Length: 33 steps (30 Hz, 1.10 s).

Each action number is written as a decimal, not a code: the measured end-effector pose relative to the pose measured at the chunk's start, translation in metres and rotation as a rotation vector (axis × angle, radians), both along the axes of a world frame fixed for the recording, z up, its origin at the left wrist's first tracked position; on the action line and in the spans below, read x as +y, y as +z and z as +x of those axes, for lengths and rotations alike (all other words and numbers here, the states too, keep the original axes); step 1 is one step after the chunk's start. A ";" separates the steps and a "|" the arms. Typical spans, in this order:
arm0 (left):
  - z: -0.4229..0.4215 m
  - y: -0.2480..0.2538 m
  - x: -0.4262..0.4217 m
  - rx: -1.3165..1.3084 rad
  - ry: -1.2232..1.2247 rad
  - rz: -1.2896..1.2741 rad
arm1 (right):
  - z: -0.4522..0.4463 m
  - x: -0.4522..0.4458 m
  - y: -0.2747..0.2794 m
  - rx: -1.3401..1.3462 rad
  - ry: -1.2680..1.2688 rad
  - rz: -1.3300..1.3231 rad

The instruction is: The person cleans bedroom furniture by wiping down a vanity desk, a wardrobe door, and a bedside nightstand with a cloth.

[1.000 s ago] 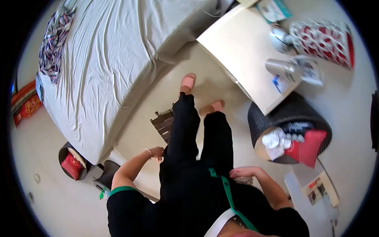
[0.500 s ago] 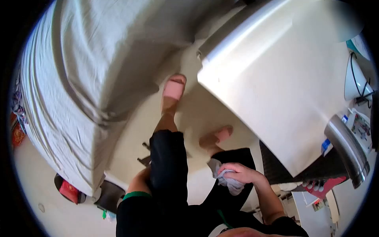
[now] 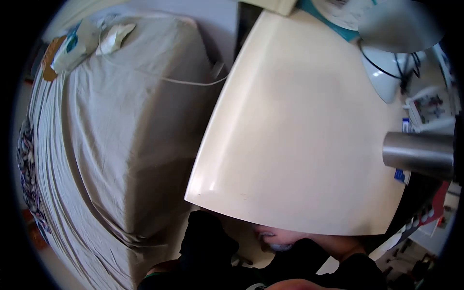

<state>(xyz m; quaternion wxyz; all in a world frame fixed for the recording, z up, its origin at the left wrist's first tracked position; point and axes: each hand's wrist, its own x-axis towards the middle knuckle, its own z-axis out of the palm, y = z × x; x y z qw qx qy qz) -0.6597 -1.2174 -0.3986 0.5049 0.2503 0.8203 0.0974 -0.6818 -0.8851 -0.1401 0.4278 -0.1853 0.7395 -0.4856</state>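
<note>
Bedroom seen from above, looking down. Nearest are the person's dark-trousered knees (image 3: 205, 237), bent at the near edge of a pale table. The right hand (image 3: 282, 235) is low beside the right knee, partly covered by the tabletop's edge; it seems closed around a greyish cloth (image 3: 281, 247), though blur and shadow soften the fingers. The left hand is out of sight, so its grip cannot be told. Work looks under way rather than finished: the cloth is in hand, below the tabletop (image 3: 290, 145), and what is done or left down there is hidden. Farther off, a metal cylinder (image 3: 415, 153) and a white lamp (image 3: 379, 72) line the table's right side; leftward stretches a sheet-covered bed (image 3: 104, 130).
</note>
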 end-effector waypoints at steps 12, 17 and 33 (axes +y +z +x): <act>0.020 0.001 -0.054 0.093 0.096 0.150 | 0.043 -0.027 0.149 0.037 -0.409 0.107; 0.036 0.003 -0.078 0.105 0.154 0.222 | 0.054 -0.020 0.250 0.571 -0.985 0.150; 0.089 0.028 -0.151 0.060 0.449 0.350 | -0.015 0.027 0.143 1.272 -0.850 0.819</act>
